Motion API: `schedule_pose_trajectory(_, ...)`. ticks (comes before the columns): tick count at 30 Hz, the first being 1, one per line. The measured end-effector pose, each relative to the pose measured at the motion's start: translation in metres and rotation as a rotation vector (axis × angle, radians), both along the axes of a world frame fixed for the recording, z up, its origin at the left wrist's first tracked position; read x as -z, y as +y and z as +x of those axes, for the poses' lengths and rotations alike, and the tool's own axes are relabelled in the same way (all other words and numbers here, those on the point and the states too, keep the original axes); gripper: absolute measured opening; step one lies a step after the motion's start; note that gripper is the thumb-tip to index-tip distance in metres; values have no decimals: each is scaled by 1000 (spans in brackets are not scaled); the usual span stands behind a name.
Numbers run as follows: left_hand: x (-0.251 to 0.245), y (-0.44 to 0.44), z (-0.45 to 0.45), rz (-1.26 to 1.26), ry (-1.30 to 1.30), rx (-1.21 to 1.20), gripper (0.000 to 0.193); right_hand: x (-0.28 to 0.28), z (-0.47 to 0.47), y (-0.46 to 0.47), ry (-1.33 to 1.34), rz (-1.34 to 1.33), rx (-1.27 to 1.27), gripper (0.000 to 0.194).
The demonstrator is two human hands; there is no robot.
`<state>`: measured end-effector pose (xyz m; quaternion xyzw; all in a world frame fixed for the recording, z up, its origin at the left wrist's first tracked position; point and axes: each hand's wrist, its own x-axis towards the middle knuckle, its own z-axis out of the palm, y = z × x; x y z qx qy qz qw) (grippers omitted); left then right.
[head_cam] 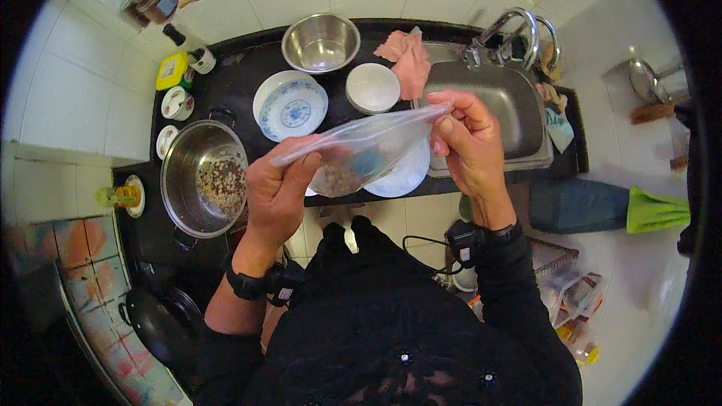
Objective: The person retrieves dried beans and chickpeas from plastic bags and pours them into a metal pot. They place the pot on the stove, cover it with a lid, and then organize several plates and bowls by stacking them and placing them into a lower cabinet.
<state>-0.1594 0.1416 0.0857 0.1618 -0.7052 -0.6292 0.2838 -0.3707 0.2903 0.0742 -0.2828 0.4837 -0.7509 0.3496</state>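
Note:
A clear plastic bag [375, 132] is stretched between my two hands, above the counter's front edge. Pale brownish pieces [340, 179] lie in its lower part; I cannot tell what they are. My left hand [280, 192] pinches one upper corner between thumb and fingers, and my right hand [468, 138] grips the opposite corner, raised a little higher. Behind the bag, a white plate [409, 172] is partly hidden. Left of my left hand stands a steel pot [179, 180] holding mixed grains or beans [223, 183].
Beyond the bag are a blue-patterned bowl [296, 113], a white bowl [373, 87] and a steel basin [320, 42]. A pink cloth [409, 62] lies beside the steel sink [496, 107] with its faucet [530, 39]. A black wok [158, 321] sits at left near me.

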Motion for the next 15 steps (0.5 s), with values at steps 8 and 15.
schedule_pose_trajectory(8,17,-3,-2,193,61,178,22,-15,23,31,176,183,180,15)
schedule_pose_trajectory(15,20,-15,8,284,0,368,24,-32,55,45,401,184,286,8)
